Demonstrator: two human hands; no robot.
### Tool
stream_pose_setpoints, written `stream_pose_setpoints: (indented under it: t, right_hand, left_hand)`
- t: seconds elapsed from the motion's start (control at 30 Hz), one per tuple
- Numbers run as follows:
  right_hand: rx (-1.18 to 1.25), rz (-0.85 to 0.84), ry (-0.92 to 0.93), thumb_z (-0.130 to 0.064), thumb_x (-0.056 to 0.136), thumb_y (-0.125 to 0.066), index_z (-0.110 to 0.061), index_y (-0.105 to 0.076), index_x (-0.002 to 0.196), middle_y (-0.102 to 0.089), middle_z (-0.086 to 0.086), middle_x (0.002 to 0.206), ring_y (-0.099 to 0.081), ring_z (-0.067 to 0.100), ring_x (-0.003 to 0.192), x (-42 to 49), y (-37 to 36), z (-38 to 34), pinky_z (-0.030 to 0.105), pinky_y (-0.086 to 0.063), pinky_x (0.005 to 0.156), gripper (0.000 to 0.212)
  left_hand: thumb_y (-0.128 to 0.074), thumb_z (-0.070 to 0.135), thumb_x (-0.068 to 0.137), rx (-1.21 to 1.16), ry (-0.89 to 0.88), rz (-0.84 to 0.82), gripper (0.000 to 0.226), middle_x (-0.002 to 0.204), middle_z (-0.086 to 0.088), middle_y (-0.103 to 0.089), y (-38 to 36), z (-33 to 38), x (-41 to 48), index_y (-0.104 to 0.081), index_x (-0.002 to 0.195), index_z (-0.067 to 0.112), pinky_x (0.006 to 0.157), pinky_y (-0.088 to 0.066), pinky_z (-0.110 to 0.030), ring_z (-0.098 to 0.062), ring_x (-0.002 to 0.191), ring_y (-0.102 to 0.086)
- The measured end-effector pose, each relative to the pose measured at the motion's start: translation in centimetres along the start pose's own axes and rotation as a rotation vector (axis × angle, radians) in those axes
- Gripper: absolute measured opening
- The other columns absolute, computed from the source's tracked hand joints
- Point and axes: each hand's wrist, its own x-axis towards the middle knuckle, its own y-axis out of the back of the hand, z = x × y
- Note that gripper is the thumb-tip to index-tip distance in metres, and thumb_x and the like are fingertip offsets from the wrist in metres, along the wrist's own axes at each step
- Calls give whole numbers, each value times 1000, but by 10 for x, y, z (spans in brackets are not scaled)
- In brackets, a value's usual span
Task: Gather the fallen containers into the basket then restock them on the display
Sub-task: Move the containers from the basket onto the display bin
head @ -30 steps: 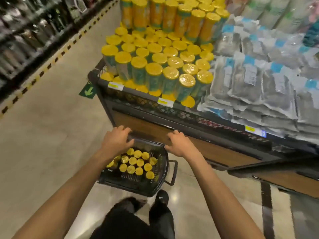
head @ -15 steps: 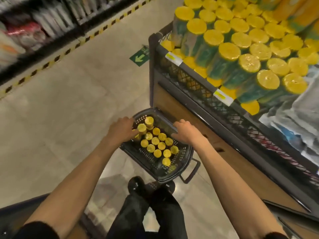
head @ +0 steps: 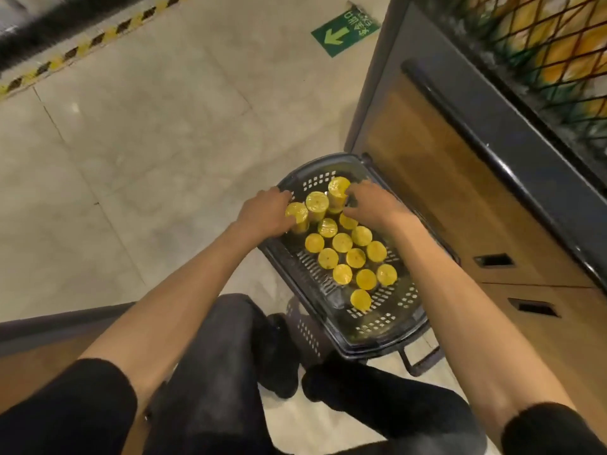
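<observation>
A dark grey perforated plastic shopping basket (head: 377, 323) sits on the pale tiled floor (head: 147, 142), just beside the wooden, dark-framed base of the display stand (head: 460, 198). More than a dozen cylindrical containers with shiny yellow lids (head: 342, 242) stand upright inside it, packed close together toward its far end. Three of them rise above the others in a row at the far side. The left hand (head: 266, 213) reaches in over the left rim with its fingers curled round the leftmost raised container (head: 296, 214), gripping its side below the lid. The right hand (head: 371, 205) comes in from the other side; its fingers bend round the farthest raised container (head: 339, 188) and its thumb lies toward the lids below it, so it appears to hold that one. The middle raised container (head: 317, 201) stands between the two hands, and whether either hand touches it cannot be told. A black loop handle (head: 423, 359) hangs at the basket's near end, close to the person's black shoes (head: 282, 356). At upper right, black wire mesh (head: 542, 60) fronts blurred yellow goods on the display. A green floor sign with a white arrow (head: 341, 32) and a black-and-yellow striped line (head: 82, 47) lie on the floor beyond.
</observation>
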Motion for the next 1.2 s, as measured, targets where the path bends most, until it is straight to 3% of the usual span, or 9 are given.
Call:
stream_pose_setpoints:
  t: [0.13, 0.3, 0.43, 0.57, 0.8, 1.07, 1.2]
  right_hand:
    - [-52, 19, 30, -29, 93, -57, -10, -53, 133, -50, 19, 134, -51, 39, 121, 53, -44, 3, 46, -47, 94, 45]
    - [-152, 33, 96, -36, 84, -60, -14, -54, 123, -55, 14, 120, -53, 37, 116, 117, -96, 16, 48, -52, 87, 45]
    - [-211, 91, 171, -28, 86, -65, -13, -49, 134, -48, 14, 132, -49, 35, 122, 150, -122, 20, 46, -49, 94, 53]
    - [-231, 132, 199, -29, 82, -70, -14, -48, 136, -48, 14, 132, -50, 35, 120, 174, -137, 31, 43, -47, 94, 60]
    - [-303, 187, 245, -46, 74, -79, -18, -46, 139, -53, 8, 136, -43, 31, 126, 190, -148, 40, 43, -45, 96, 78]
    - [-362, 288, 245, -62, 70, -75, -19, -50, 136, -61, 4, 129, -42, 27, 122, 192, -156, 39, 40, -43, 92, 83]
    - [-362, 329, 261, -64, 67, -76, -20, -53, 134, -62, 3, 126, -43, 25, 119, 193, -159, 43, 39, -42, 94, 84]
  left_hand:
    - [-58, 41, 89, 161, -64, 39, 49, 122, -16, -55, -50, -13, 38, -52, 128, 12, 74, -46, -40, -36, 111, -55]
    - [-56, 41, 93, 228, -61, -3, 52, 133, -12, -50, -99, -12, 81, -47, 136, 15, 88, -46, -44, -33, 125, -47]
    - [-55, 33, 91, 209, -75, 101, 41, 126, -14, -52, -137, -26, 106, -51, 126, 10, 81, -48, -46, -37, 116, -53]
    - [-56, 38, 89, 201, -102, 191, 43, 118, -13, -53, -157, -34, 124, -51, 122, 12, 69, -45, -42, -36, 105, -59]
    - [-64, 47, 87, 217, -125, 103, 61, 126, -14, -51, -169, -42, 137, -47, 133, 12, 81, -52, -46, -35, 107, -60]
    - [-67, 53, 83, 236, -128, 135, 64, 122, -9, -55, -174, -42, 145, -47, 132, 16, 75, -47, -39, -30, 106, -60]
    - [-73, 50, 80, 140, -120, 98, 68, 121, -8, -53, -178, -45, 150, -45, 132, 16, 80, -48, -41, -30, 105, -60]
